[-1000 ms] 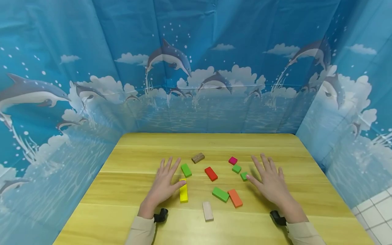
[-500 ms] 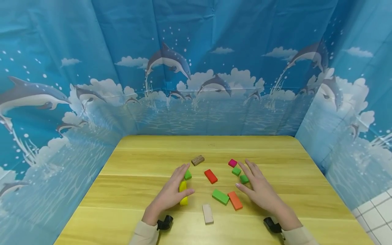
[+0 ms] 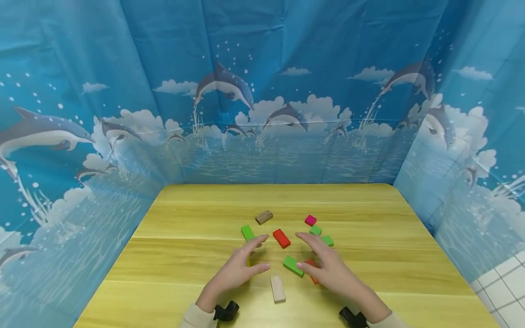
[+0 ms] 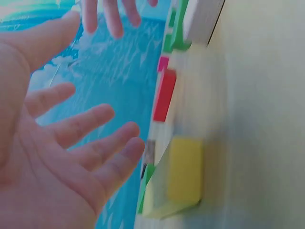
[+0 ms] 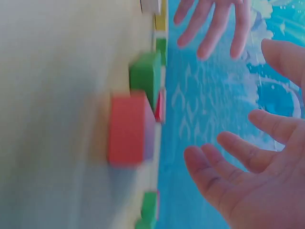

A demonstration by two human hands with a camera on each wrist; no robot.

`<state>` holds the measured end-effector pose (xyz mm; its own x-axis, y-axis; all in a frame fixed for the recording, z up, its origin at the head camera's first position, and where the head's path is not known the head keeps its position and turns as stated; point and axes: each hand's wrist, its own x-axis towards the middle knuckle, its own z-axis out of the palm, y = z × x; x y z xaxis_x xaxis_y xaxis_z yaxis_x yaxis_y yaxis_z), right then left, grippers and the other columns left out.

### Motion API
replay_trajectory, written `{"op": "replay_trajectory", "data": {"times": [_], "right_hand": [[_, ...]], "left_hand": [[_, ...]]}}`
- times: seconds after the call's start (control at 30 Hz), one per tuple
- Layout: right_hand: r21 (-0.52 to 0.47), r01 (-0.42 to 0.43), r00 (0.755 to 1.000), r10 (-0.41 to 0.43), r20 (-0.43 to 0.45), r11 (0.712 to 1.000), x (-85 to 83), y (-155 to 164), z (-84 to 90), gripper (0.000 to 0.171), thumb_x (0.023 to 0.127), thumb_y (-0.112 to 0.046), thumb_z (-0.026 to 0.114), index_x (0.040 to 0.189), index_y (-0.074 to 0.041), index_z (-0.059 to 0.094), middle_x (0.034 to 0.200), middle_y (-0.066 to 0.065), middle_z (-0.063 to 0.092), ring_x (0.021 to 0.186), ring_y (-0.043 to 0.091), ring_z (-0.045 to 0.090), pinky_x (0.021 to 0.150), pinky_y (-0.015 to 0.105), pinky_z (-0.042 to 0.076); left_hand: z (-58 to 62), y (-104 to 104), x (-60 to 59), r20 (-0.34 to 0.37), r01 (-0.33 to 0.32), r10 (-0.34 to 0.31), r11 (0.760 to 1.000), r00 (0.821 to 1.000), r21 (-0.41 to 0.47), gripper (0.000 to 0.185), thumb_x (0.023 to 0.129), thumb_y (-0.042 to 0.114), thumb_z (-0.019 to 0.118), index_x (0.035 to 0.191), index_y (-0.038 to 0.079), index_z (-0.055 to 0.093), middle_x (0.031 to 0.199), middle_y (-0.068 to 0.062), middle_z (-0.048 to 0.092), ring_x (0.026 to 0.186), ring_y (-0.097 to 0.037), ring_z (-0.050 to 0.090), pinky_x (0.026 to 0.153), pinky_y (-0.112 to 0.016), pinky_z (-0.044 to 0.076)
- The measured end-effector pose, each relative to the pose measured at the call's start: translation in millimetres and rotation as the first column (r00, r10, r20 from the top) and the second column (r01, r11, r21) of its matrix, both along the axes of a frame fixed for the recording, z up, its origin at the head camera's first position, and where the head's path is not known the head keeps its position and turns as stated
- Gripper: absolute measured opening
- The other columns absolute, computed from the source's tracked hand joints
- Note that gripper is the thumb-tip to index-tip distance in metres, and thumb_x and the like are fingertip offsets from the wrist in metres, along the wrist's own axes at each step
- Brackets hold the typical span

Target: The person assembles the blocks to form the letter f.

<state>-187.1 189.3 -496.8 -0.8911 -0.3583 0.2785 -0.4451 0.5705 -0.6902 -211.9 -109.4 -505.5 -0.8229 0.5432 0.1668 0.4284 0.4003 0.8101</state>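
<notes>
My left hand (image 3: 238,269) is held above the left part of the blocks, fingers relaxed and holding nothing. Beneath it a yellow block (image 4: 185,169) is mostly hidden in the head view, and a green block (image 3: 247,233) lies just beyond. Facing it, my right hand (image 3: 332,271) hovers with loose, parted fingers, also holding nothing. It partly covers an orange block (image 5: 127,129) beside another green block (image 3: 292,265). Between the hands lie a red block (image 3: 281,238) and, nearer me, a pale wooden block (image 3: 277,289).
Farther back on the wooden table (image 3: 197,214) are a brown block (image 3: 264,217) and a pink block (image 3: 310,220). Two small green blocks, one in front (image 3: 315,230) and one to the right (image 3: 327,240), lie near the pink one. A dolphin-print curtain (image 3: 287,155) surrounds the table.
Both hands have come inward toward each other over the blocks, from wide apart with spread fingers. Their fingers are now more bent. The blocks keep their arrangement.
</notes>
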Motion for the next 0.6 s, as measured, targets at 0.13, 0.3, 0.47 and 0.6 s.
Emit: {"op": "replay_trajectory", "data": {"times": [0.13, 0.3, 0.47, 0.6], "right_hand": [[-0.032, -0.052, 0.996, 0.054, 0.065, 0.998, 5.6, -9.7, -6.5, 0.069, 0.092, -0.036, 0.075, 0.151, -0.043, 0.039, 0.143, -0.009, 0.051, 0.120, 0.023, 0.057, 0.089, 0.045, 0.053], [-0.076, -0.112, 0.982, 0.122, 0.143, 0.991, 10.8, -16.0, -12.8, 0.068, 0.093, -0.033, 0.075, 0.153, -0.033, 0.043, 0.133, -0.001, 0.057, 0.100, 0.020, 0.061, 0.072, 0.029, 0.054], [-0.119, -0.143, 0.969, 0.163, 0.185, 0.983, 13.6, -20.6, -15.2, 0.071, 0.091, -0.032, 0.077, 0.153, -0.018, 0.045, 0.133, 0.005, 0.056, 0.089, 0.015, 0.064, 0.070, 0.028, 0.056], [-0.140, -0.189, 0.949, 0.217, 0.228, 0.972, 16.4, -27.6, -17.2, 0.072, 0.088, -0.030, 0.080, 0.150, -0.012, 0.048, 0.130, 0.009, 0.057, 0.082, 0.013, 0.064, 0.064, 0.028, 0.056]], "left_hand": [[-6.3, 7.8, 7.2, 0.023, 0.008, -0.008, 1.000, 1.000, 0.017, 0.070, 0.096, 0.034, 0.071, 0.155, 0.034, 0.034, 0.154, -0.006, 0.044, 0.135, -0.029, 0.048, 0.105, -0.056, 0.042], [-11.5, 14.3, 16.0, 0.077, -0.004, 0.004, 1.000, 0.997, 0.005, 0.071, 0.094, 0.040, 0.072, 0.155, 0.029, 0.037, 0.151, -0.007, 0.049, 0.130, -0.029, 0.053, 0.103, -0.058, 0.043], [-13.2, 16.9, 18.5, 0.095, -0.003, 0.001, 1.000, 0.995, 0.015, 0.069, 0.092, 0.041, 0.074, 0.151, 0.024, 0.044, 0.142, -0.005, 0.056, 0.125, -0.026, 0.057, 0.104, -0.050, 0.045], [-15.5, 14.5, 19.6, 0.090, -0.007, 0.007, 1.000, 0.996, -0.003, 0.057, 0.090, 0.036, 0.077, 0.141, 0.020, 0.056, 0.131, -0.002, 0.064, 0.119, -0.022, 0.061, 0.101, -0.043, 0.048]]}}
